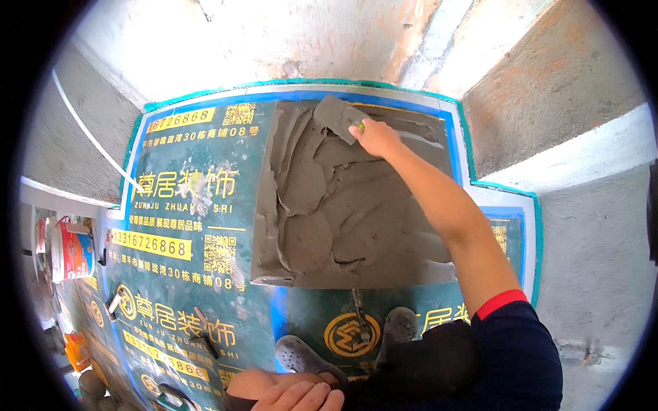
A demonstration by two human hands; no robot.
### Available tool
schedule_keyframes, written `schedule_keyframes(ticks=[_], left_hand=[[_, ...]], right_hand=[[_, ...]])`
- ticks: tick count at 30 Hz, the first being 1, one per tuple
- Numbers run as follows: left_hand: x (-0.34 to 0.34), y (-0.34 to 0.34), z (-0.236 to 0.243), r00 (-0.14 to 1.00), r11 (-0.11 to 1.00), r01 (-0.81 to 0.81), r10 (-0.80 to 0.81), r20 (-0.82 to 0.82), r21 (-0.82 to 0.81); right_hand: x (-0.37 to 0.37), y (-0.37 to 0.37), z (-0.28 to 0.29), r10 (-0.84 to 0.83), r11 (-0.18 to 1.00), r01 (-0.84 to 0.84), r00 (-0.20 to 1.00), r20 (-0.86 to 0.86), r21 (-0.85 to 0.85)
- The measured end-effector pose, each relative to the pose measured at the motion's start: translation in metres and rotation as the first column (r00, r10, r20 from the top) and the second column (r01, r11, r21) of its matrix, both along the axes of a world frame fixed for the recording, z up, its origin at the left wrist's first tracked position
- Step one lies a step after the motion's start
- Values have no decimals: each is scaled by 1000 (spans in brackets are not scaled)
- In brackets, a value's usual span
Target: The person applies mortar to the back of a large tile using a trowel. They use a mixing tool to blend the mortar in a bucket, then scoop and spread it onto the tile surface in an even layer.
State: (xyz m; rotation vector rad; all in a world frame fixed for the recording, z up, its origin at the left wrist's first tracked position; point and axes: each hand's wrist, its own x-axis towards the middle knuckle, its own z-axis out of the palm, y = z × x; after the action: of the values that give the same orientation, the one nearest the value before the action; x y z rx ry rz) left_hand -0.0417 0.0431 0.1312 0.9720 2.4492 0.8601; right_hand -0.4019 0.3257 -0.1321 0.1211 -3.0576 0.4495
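My right hand (377, 138) is closed round the handle of a trowel (334, 115). The trowel's broad flat blade lies in wet grey mortar (322, 198) near the far edge of a large square tile (439, 275). Ridges and overlapping strokes mark the mortar, which covers most of the tile. At the lower edge of the view, my left hand (300, 397) rests on my bent leg with nothing visible in it. Its fingers lie loosely side by side, partly cut off by the picture's edge.
Printed green sheeting (164, 226) covers the floor, edged with blue tape. Rough walls (548, 89) rise behind and to the right. A red and white bucket (72, 252) stands at left, above an orange object (77, 351). Grey clogs (308, 356) are on my feet, near the tile's front edge.
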Motion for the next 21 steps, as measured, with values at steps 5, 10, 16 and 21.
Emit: schedule_keyframes(ticks=[5, 10, 16, 21], left_hand=[[-5, -1, 2, 1000, 1000, 16, -16, -1, 13], [-12, -2, -4, 999, 999, 36, -37, 7, 17], [-17, -5, -7, 999, 999, 50, -51, 10, 21], [-8, -23, -9, 999, 998, 21, -19, -27, 59]], right_hand=[[-20, -23, 4, 132, 545, 530, 712, 690, -650], [7, -63, 28, 84, 981, 19, 858, 506, -195], [2, 13, 2, -190, 982, 185, 928, 321, 47], [41, 115, 30, -331, 896, 431, 810, 484, -107]])
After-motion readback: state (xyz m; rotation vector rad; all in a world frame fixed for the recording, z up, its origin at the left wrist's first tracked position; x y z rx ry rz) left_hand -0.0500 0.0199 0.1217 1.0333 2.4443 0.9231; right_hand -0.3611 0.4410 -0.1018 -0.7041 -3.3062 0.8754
